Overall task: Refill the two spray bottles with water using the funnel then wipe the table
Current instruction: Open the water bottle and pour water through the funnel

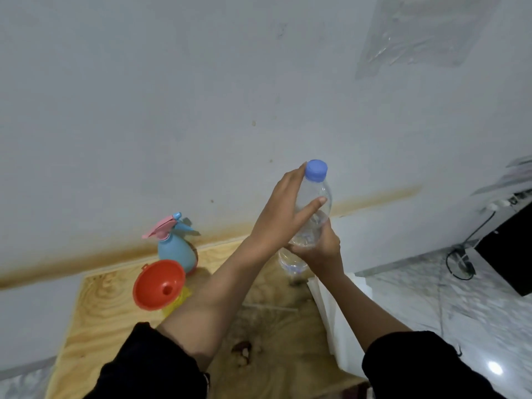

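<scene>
aloft, water bottle [315, 190] in grip of left hand [283, 213] above, right hand [320, 252] below

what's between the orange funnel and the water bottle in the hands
In the head view, the left forearm crosses between the orange funnel and the water bottle, above the wooden table.
</scene>
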`<action>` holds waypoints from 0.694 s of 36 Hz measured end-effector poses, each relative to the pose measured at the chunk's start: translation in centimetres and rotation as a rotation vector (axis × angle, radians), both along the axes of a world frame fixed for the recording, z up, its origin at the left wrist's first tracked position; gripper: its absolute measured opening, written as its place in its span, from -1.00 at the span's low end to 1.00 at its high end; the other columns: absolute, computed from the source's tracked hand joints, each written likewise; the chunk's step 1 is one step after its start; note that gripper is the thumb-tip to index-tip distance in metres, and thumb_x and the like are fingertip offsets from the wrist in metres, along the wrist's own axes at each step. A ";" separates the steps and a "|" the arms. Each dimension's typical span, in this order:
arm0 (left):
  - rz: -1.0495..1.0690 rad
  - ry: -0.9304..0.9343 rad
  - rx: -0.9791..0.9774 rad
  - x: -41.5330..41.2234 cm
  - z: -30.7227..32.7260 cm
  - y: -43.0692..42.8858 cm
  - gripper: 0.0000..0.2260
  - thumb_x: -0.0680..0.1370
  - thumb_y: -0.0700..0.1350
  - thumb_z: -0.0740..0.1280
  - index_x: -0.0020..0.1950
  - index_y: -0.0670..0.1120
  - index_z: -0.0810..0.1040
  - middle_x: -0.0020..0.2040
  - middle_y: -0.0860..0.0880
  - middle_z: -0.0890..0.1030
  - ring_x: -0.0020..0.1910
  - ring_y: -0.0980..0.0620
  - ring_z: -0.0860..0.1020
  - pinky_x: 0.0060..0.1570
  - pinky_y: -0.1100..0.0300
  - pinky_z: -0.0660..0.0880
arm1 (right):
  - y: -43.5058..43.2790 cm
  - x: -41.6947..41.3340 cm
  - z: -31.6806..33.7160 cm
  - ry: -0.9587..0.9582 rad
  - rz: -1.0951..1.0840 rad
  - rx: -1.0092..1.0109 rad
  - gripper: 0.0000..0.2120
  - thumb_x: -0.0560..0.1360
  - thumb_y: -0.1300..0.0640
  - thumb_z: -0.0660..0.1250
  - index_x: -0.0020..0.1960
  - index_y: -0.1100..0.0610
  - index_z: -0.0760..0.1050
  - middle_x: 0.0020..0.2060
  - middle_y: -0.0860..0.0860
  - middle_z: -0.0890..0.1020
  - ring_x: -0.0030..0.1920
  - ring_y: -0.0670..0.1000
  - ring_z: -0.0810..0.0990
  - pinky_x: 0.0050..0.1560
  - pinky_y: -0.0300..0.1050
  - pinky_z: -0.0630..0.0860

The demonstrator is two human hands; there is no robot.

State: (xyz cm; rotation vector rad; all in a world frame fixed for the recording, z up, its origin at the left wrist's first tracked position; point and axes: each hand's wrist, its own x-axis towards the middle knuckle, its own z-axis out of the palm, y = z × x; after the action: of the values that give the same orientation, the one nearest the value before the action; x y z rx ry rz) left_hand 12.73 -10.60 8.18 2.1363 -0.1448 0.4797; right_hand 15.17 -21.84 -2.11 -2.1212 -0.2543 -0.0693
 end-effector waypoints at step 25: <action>0.230 -0.096 -0.024 -16.9 -2.3 -4.2 -0.55 0.51 -0.01 0.36 0.35 -0.16 0.40 0.07 0.09 0.42 0.09 0.22 0.39 0.11 0.42 0.30 | -4.0 -15.8 -1.6 0.186 0.217 0.069 -0.17 0.14 -0.12 0.57 0.31 -0.11 0.26 0.12 -0.10 0.58 0.16 -0.07 0.55 0.19 -0.10 0.48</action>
State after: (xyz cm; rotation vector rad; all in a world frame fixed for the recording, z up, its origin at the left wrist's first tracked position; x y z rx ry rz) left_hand -4.17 -14.82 5.84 2.1170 0.0537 0.7144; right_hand -0.68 -25.89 -3.67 -2.0038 -0.3635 0.2427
